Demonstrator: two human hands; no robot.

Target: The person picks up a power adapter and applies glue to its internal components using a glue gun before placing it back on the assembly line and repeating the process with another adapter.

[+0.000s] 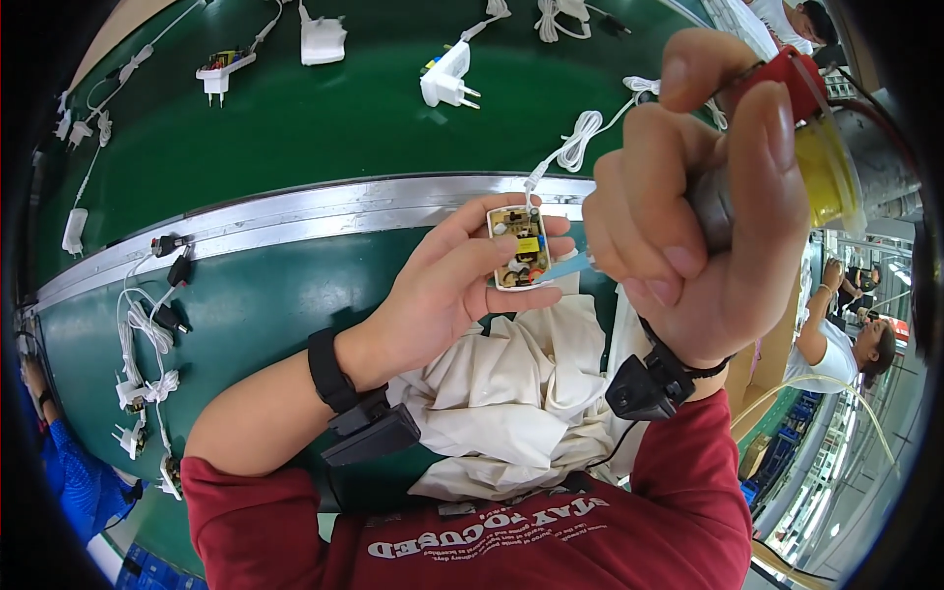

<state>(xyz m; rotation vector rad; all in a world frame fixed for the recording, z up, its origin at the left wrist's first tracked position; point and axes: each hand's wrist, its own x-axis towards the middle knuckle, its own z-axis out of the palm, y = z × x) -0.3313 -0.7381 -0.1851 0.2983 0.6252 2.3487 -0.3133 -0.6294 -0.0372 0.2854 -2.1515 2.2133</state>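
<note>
My left hand (438, 265) holds an open white power adapter (518, 248) with its circuit board facing up, thumb over one side and fingers behind it. A white cable leads out of its far end. Raised close to the camera, my right hand (703, 197) is wrapped around a cylindrical metal tool (870, 147) with a yellow band and a red part on top. A light blue tapered tip (566, 267) reaches from under that hand to the adapter's near right corner. Whether it touches the board, I cannot tell. Crumpled off-white cloth (511, 369) lies below my hands.
A metal rail (295, 215) divides the near green surface from the far green belt (344, 123). On the belt lie several white adapters (448, 77) with coiled cables. More cabled adapters (147, 334) lie at left. Other people (834, 339) are at the right and lower left.
</note>
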